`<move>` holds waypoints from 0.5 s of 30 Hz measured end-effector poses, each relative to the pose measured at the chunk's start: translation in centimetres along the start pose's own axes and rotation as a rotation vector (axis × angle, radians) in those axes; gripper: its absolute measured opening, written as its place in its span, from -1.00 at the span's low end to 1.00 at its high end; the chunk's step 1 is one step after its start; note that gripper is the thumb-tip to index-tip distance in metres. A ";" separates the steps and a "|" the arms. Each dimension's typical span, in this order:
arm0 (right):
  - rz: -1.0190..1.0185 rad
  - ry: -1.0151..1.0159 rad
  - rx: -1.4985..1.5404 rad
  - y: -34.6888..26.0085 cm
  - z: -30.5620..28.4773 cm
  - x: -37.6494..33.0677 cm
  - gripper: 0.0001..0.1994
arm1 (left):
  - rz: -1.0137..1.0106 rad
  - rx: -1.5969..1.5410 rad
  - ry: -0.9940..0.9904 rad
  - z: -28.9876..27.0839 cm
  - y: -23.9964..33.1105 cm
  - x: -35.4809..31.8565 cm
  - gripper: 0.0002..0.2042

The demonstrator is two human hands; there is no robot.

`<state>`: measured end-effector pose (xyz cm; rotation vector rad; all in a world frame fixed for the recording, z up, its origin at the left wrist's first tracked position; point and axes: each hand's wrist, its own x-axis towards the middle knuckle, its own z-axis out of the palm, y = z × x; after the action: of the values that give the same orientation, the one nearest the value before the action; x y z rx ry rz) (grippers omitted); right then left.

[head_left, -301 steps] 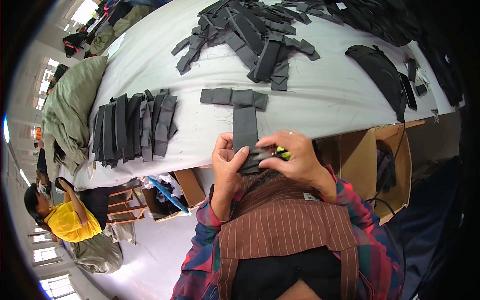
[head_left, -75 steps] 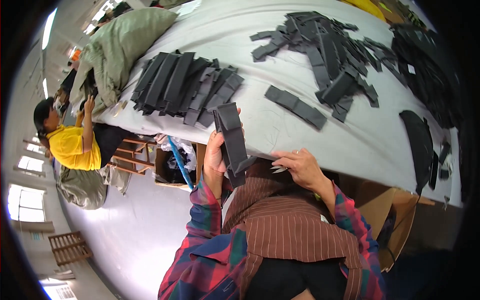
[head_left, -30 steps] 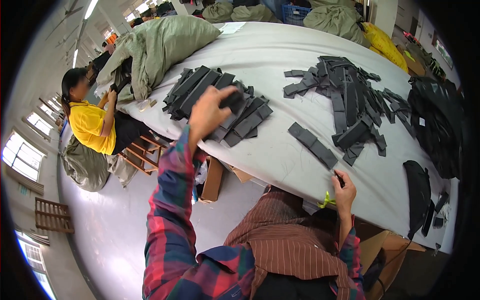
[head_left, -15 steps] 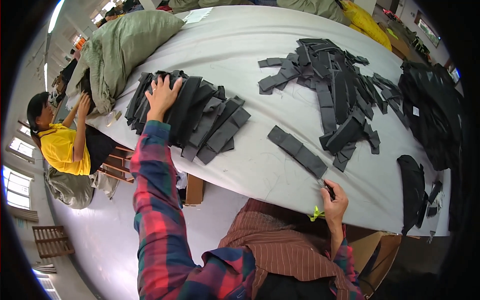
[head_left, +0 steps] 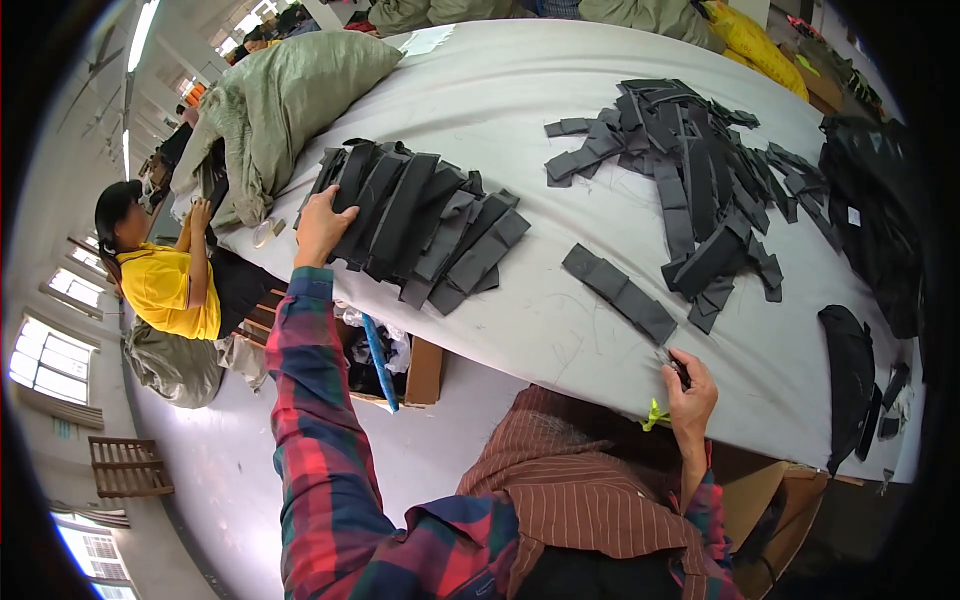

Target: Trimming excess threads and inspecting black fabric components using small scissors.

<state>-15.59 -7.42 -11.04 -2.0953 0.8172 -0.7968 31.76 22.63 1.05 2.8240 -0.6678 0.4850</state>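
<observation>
A row of overlapping dark grey folded fabric strips (head_left: 415,215) lies on the white-covered table. My left hand (head_left: 322,228) rests against its left end, thumb and forefinger apart; the other fingers are partly hidden. Close to the table's front edge, my right hand (head_left: 692,398) is closed round thread snips (head_left: 682,374), a small dark tool with a thin metal tip, mostly covered by the fingers. Just beyond that tip lies a separate short length of joined grey fabric pieces (head_left: 620,294). Farther back on the right is a loose, tangled heap of similar strips (head_left: 690,180).
A green sack (head_left: 300,85) slumps at the table's far left, near a person in a yellow shirt (head_left: 180,290). Black garments (head_left: 870,230) cover the right edge. A yellow-green ribbon (head_left: 655,415) hangs at the front edge. Below stand cardboard boxes (head_left: 426,372).
My left hand has slid off the top of the fabric row toward its near left end. My right hand still holds the snips by the table edge. The whole view has shifted slightly.
</observation>
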 end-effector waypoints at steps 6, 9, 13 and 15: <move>-0.018 0.002 -0.017 -0.1 0.1 0.0 -0.76 | -0.048 0.038 0.171 1.4 0.2 0.4 -0.44; -0.027 0.004 -0.022 -0.3 0.2 0.0 -0.76 | -0.032 -0.067 0.291 0.9 -1.0 1.0 -0.46; -0.036 0.006 -0.030 -0.5 0.2 0.1 -0.76 | -0.098 -0.618 0.318 -1.2 -0.4 0.4 -0.52; -0.032 0.007 -0.022 -0.4 0.1 0.1 -0.77 | -0.139 -0.862 0.242 -2.5 1.0 -0.7 -0.53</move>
<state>-15.31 -7.23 -10.79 -2.1306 0.8021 -0.8163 30.01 22.74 3.25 1.9461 -0.4677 0.3791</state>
